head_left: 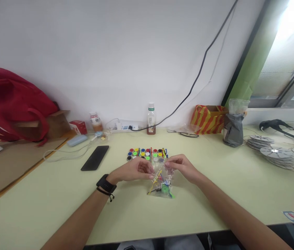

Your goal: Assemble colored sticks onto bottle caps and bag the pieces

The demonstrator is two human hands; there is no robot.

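Note:
A clear plastic bag [160,193] hangs or rests between my hands over the table, with small coloured pieces inside, among them a green disc [165,189] and thin yellow and blue sticks. My left hand [139,169], with a black watch on the wrist, pinches the bag's upper left edge. At the upper right edge, my right hand [179,165] grips the film between thumb and fingers. Just behind the hands lie rows of small round coloured pieces [143,152] with thin coloured sticks between them; the hands and bag partly cover them.
A black phone [95,158] lies to the left, near a white cable and a light-blue block [77,140]. Along the wall stand a bottle [151,119], a power strip [127,125] and a striped bag [206,119]. Grey discs [277,152] are stacked at right. A red backpack [14,100] is at left.

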